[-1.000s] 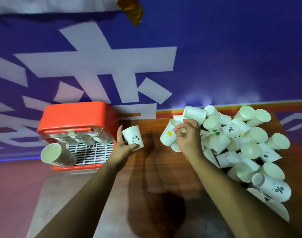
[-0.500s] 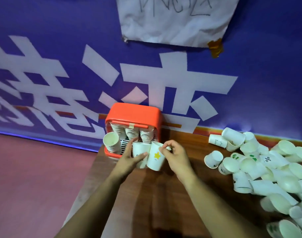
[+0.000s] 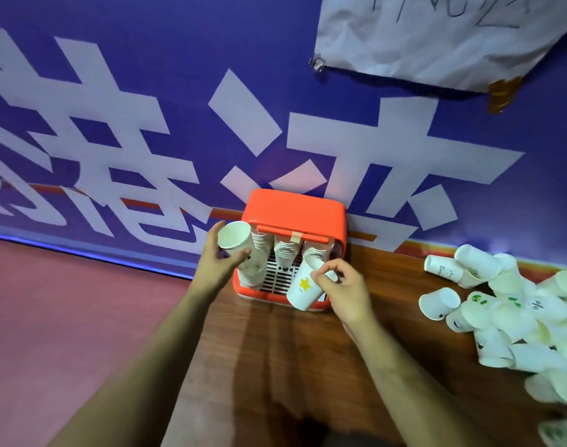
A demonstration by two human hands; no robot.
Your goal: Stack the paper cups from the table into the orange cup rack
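Note:
The orange cup rack [image 3: 295, 211] stands on the wooden table against the blue wall, with several stacks of white paper cups [image 3: 283, 253] hanging inside it. My left hand [image 3: 217, 262] grips a white cup [image 3: 235, 240] at the rack's left side, mouth facing me, over the leftmost stack. My right hand [image 3: 343, 291] pinches the base of a white cup with a yellow star [image 3: 304, 285], tilted mouth down in front of the rack's right side. A pile of loose paper cups [image 3: 507, 311] lies on the table at the right.
The wooden table [image 3: 291, 366] ends at its left edge just left of the rack, with red floor [image 3: 66, 317] beyond. A blue banner wall [image 3: 146, 124] with white characters rises behind the rack. A crumpled white paper sheet [image 3: 436, 37] is taped up high on the right.
My left hand has lifted its cup up to the rack's left stack. My right hand has carried the star cup from the table's middle to the rack's right front.

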